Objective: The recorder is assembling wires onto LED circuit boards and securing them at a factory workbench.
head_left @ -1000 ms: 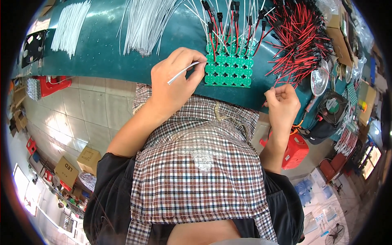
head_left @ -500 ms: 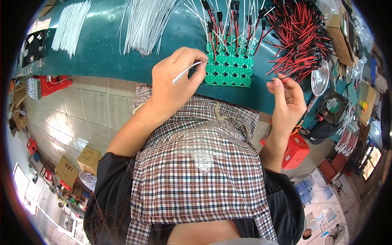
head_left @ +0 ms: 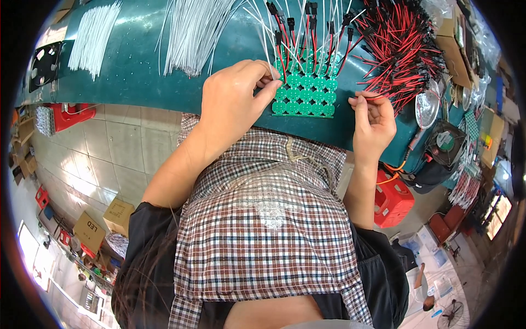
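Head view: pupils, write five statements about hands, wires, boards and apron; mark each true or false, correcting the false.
1. The left hand is at the green circuit boards. True.
2. The right hand is empty. False: the right hand holds a red wire.
3. The wire pile lies left of the boards. False: the red-and-black wire pile lies right.
4. Two white wire bundles lie on the table left of the boards. True.
5. The apron is checked. True.

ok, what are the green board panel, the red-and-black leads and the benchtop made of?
Green board panel: likely circuit-board laminate, green-coated; flat, repeated round units.
Red-and-black leads: probably plastic-insulated wire, smooth and thin; cores can't be made out.
Benchtop: green, semi-gloss, reflects light; maybe rubber or vinyl sheet, can't tell which.
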Available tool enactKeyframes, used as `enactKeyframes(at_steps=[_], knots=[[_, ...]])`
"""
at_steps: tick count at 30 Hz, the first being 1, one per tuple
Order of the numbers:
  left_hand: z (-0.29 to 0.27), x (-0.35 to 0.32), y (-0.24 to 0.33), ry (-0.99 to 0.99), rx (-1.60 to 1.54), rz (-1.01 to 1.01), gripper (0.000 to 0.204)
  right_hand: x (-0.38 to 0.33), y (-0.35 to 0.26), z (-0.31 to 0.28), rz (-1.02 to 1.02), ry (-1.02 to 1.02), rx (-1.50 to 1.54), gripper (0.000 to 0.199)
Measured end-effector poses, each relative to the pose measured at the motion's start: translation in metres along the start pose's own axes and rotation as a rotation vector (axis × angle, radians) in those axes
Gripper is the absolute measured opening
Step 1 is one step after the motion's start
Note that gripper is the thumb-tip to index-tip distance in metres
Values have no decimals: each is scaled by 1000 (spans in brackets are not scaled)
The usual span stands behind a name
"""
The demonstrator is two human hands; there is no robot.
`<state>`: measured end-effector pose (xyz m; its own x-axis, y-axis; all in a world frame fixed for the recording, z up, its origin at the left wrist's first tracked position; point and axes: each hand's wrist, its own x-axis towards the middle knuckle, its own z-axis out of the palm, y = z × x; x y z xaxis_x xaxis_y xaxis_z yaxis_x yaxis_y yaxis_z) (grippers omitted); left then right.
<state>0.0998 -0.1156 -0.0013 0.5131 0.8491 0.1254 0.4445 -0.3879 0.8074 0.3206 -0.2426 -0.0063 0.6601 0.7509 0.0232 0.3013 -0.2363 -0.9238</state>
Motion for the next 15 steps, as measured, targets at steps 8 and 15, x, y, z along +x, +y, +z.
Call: enactKeyframes(at_steps=[8,15], knots=[[-4,-1,3,0,3,-34,7,0,-9,2,-40,-2,7,9],[-5,-2,6,-31,-116,-165,11,0,-14,4,-57,-14,20,10]])
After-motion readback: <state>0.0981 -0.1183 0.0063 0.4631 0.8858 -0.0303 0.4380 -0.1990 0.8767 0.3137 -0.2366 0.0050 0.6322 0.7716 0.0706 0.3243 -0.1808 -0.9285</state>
